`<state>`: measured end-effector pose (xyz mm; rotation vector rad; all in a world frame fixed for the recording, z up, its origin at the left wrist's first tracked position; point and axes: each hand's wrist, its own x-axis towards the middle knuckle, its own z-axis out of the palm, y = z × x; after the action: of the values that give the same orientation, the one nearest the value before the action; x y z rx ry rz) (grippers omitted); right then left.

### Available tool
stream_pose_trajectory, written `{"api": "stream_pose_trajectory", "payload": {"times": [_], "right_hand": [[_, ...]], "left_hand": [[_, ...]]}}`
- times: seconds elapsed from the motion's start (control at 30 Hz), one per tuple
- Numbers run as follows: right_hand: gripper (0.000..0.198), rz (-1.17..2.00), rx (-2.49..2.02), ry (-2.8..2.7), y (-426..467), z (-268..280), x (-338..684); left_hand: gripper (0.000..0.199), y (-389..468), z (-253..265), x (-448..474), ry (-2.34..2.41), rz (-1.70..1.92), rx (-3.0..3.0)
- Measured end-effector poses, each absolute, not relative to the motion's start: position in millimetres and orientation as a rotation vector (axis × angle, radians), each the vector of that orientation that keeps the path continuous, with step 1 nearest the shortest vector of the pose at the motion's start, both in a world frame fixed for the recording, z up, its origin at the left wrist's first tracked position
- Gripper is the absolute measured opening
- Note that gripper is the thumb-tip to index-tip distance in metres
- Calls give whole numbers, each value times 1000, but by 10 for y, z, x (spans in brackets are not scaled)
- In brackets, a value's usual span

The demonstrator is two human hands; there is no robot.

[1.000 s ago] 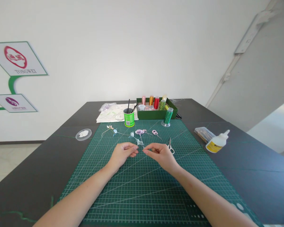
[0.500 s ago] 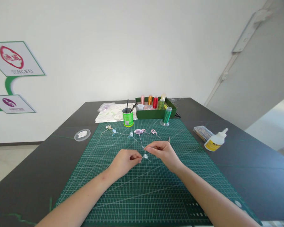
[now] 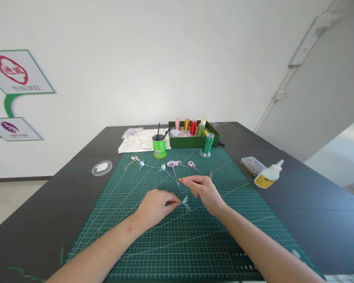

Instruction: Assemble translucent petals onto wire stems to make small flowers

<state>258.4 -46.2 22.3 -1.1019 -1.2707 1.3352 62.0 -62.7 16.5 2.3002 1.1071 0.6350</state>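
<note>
Over the green cutting mat (image 3: 153,251), my left hand (image 3: 157,203) is closed in a pinch on a small pale blue petaled flower (image 3: 185,202), its petals spreading to the right of the fingertips. My right hand (image 3: 202,190), slightly higher and to the right, has thumb and forefinger pressed together; whatever is between them is too fine to make out. Beyond the hands, a pink wire-stemmed flower (image 3: 172,164), a light blue one (image 3: 163,168), another blue one (image 3: 142,164) and a pink ring-shaped one (image 3: 191,164) lie on the mat.
A green can (image 3: 159,147) of dark-handled tools stands at the back. Beside it are a green box (image 3: 191,142) of thread spools and a teal spool (image 3: 208,144). A glue bottle (image 3: 268,175) and clear case (image 3: 252,166) sit right; a white dish (image 3: 102,168) lies left.
My left hand has shifted slightly right and down, and the blue flower in it has turned, its petals now spread apart. My right hand has risen a little, away from it.
</note>
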Motion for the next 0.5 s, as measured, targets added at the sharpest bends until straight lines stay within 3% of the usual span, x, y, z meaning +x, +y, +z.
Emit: {"api": "stream_pose_trajectory", "payload": {"times": [0.5], "right_hand": [[26, 1157, -1277, -1326, -412, 139, 2578]], "left_hand": [[12, -672, 225, 623, 1152, 615, 2404]]}}
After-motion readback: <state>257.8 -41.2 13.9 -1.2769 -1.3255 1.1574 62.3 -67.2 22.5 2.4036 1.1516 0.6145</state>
